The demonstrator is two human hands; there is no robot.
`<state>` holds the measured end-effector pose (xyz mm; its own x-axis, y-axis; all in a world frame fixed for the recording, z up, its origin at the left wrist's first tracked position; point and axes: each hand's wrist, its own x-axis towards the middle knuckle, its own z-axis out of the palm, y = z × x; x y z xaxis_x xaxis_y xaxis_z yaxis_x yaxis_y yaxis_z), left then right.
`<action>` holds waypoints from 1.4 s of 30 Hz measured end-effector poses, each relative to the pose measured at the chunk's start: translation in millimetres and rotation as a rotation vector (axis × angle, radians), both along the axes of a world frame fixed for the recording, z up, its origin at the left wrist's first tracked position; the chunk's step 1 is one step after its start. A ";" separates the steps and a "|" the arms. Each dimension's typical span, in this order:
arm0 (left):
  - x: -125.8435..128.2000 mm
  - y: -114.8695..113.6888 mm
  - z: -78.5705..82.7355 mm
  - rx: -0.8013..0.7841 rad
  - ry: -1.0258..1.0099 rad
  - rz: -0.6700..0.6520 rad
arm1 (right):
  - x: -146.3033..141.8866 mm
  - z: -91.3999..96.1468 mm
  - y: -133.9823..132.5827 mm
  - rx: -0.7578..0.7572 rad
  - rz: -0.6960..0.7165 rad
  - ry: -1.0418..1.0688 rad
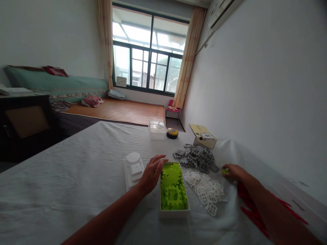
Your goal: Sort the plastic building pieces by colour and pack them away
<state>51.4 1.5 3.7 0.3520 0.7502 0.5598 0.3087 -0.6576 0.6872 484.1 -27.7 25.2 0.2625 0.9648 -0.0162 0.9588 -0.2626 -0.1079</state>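
A white box (174, 214) on the cloth-covered table holds many lime-green interlocking pieces (174, 183), gear-like and square. My left hand (152, 172) rests against the box's upper left edge, fingers stretched out and holding nothing. Off to the right, my right hand (234, 171) is closed on a small lime-green piece (225, 171), only partly visible under the fingers. Just left of that hand lies a heap of grey interlocking pieces (200, 157). White lattice pieces (205, 190) spread between the box and my right arm.
Left of the box is a white moulded tray or lid (133, 170). Farther back stand a clear plastic container (157, 130), a round black-and-yellow tin (172, 133) and an open yellow carton (203, 136). Red strips (251, 204) lie beneath my right forearm, near a clear bin (297, 200).
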 end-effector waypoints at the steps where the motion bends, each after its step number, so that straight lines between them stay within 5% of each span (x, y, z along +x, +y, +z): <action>1: -0.5 1.3 0.0 -0.021 -0.040 0.028 | 3.1 -4.5 -0.5 -0.002 0.003 -0.005; 5: -3.5 6.2 3.1 -0.036 -0.132 0.101 | -4.8 -3.2 -1.0 0.040 -0.012 -0.043; 10: -13.1 15.4 11.3 0.063 -0.142 0.171 | -74.3 28.9 -5.1 0.227 0.246 0.233; 13: -20.7 24.1 10.2 0.086 -0.148 0.230 | -100.9 46.8 -4.6 0.373 0.287 0.196; 18: -29.3 34.1 7.9 0.117 -0.143 0.273 | -58.4 36.9 1.2 0.201 0.038 0.030; 24: -46.7 45.0 15.8 0.153 -0.039 0.384 | -17.7 -14.4 -9.1 -0.001 0.056 0.073; 28: -66.1 60.7 12.8 0.063 0.017 0.502 | -19.0 -8.9 -15.1 0.036 0.029 0.055; 31: -79.5 71.0 9.5 -0.035 0.071 0.560 | -60.9 17.9 -20.0 0.213 0.118 0.150; 35: -90.2 77.5 5.9 -0.151 0.179 0.553 | -167.6 43.1 -27.8 0.258 0.570 0.454; 38: -94.7 79.0 2.6 -0.203 0.247 0.506 | -228.6 39.6 -27.9 0.257 0.716 0.394; 42: -102.6 78.7 1.0 -0.281 0.361 0.415 | -250.1 27.4 -22.1 0.340 0.736 0.330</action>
<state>-51.2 80.2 4.8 0.1296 0.9666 0.2212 0.7455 -0.2421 0.6210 234.0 -49.7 52.6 -0.3966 0.8535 0.3379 0.7780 0.5079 -0.3698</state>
